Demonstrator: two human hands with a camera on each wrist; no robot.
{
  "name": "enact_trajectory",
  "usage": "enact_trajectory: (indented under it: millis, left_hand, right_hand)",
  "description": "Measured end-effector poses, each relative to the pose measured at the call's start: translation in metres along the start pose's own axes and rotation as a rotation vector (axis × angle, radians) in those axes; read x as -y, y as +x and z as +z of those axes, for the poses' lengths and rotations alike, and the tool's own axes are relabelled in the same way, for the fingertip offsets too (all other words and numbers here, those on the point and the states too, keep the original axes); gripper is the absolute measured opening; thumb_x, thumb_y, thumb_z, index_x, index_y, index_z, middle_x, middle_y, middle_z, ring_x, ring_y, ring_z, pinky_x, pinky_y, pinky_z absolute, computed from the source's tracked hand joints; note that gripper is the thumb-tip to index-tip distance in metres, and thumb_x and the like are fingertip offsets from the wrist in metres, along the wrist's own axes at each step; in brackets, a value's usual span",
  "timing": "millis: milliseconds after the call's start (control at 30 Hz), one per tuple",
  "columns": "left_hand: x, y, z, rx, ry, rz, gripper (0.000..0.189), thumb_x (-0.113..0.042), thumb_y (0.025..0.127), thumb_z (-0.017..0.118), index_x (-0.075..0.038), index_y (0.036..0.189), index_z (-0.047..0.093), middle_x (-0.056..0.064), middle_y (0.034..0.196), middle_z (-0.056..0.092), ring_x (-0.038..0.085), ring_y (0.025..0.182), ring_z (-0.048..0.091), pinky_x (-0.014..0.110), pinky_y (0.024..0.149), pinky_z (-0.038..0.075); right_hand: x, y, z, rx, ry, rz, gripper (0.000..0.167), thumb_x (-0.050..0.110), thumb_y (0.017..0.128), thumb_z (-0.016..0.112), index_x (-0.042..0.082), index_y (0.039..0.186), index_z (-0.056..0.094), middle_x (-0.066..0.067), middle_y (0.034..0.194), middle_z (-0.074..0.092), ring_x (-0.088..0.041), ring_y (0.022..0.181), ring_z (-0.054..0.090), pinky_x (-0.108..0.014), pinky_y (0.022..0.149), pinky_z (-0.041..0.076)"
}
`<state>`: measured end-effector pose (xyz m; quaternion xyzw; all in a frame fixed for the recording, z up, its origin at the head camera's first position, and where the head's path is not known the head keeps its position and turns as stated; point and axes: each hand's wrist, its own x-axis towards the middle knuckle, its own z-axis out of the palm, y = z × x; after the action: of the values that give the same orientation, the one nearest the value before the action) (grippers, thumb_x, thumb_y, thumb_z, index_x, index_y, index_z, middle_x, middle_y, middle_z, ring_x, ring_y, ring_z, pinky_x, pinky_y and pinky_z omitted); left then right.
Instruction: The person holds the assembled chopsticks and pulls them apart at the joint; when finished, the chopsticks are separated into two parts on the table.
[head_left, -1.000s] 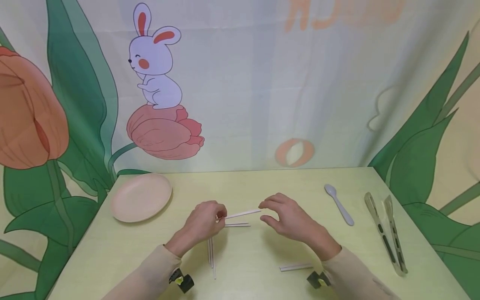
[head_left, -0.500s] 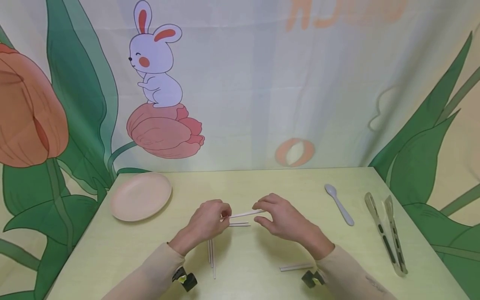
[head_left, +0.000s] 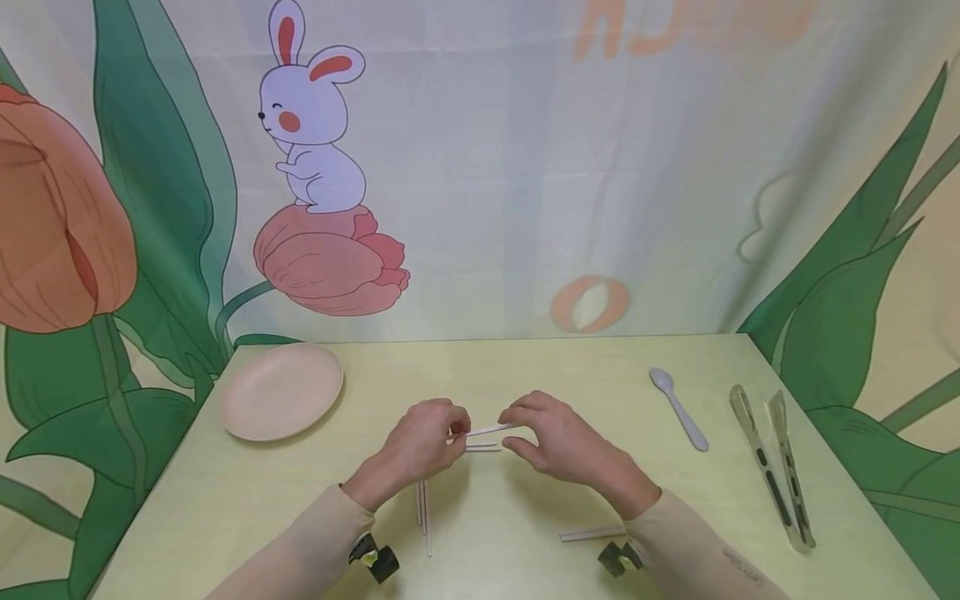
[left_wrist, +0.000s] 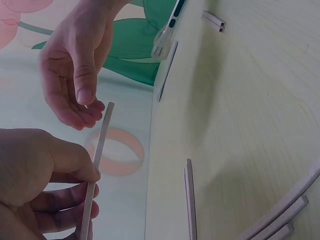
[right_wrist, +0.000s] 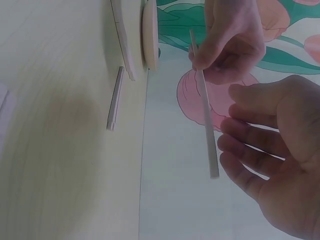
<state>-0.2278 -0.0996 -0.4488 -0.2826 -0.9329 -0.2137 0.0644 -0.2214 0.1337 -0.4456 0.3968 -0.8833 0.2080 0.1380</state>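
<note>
My left hand (head_left: 423, 437) pinches a thin pale stick (right_wrist: 209, 130) between thumb and fingers, and the stick's free end points toward my right hand (head_left: 558, 442). That right hand is open, its fingers loosely bent. In the right wrist view a small gap separates its fingertips from the stick. Below the held stick, a pair of similar sticks (head_left: 483, 449) lies crosswise on the table. Several more sticks (head_left: 424, 517) lie lengthwise below my left hand, partly hidden by it. Another short group of sticks (head_left: 591, 534) rests near my right sleeve.
A round pinkish plate (head_left: 283, 392) stands at the back left of the table (head_left: 510, 533). To the right lie a lilac spoon (head_left: 679, 410) and metal tongs (head_left: 772, 467) with spread arms. A printed curtain (head_left: 480, 167) hangs behind the table's back edge.
My left hand has shifted slightly right, carrying the stick. My right hand has moved left, closer to the stick's free end. The sticks on the table stay where they were.
</note>
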Motion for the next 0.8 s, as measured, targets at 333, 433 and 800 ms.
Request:
enact_trajectory:
  millis: [333, 433, 800]
  left_hand:
    - [-0.001, 0.000, 0.001, 0.010, 0.012, 0.016, 0.006, -0.008, 0.080, 0.072, -0.014, 0.082, 0.072, -0.007, 0.075, 0.060, 0.006, 0.066, 0.051, 0.021, 0.057, 0.042]
    - [-0.001, -0.001, 0.001, 0.016, 0.010, 0.024, 0.005, -0.008, 0.080, 0.071, -0.013, 0.082, 0.072, -0.006, 0.075, 0.060, 0.006, 0.067, 0.051, 0.021, 0.058, 0.043]
    - [-0.004, -0.009, 0.005, 0.033, 0.017, 0.040, 0.007, -0.006, 0.083, 0.067, -0.012, 0.083, 0.071, -0.008, 0.075, 0.058, 0.008, 0.070, 0.050, 0.023, 0.060, 0.042]
  right_hand:
    - [-0.001, 0.001, 0.005, 0.015, -0.013, -0.011, 0.019, 0.017, 0.086, 0.073, 0.010, 0.103, 0.071, 0.000, 0.101, 0.068, -0.016, 0.099, 0.062, -0.031, 0.083, 0.054]
    - [-0.002, 0.001, 0.007, 0.013, -0.020, -0.022, 0.018, 0.014, 0.086, 0.073, 0.009, 0.103, 0.071, 0.000, 0.100, 0.068, -0.017, 0.097, 0.062, -0.030, 0.082, 0.054]
    - [-0.006, -0.002, 0.023, 0.006, -0.064, -0.054, 0.014, 0.006, 0.083, 0.075, 0.009, 0.096, 0.073, 0.001, 0.091, 0.068, -0.015, 0.088, 0.060, -0.025, 0.076, 0.053]
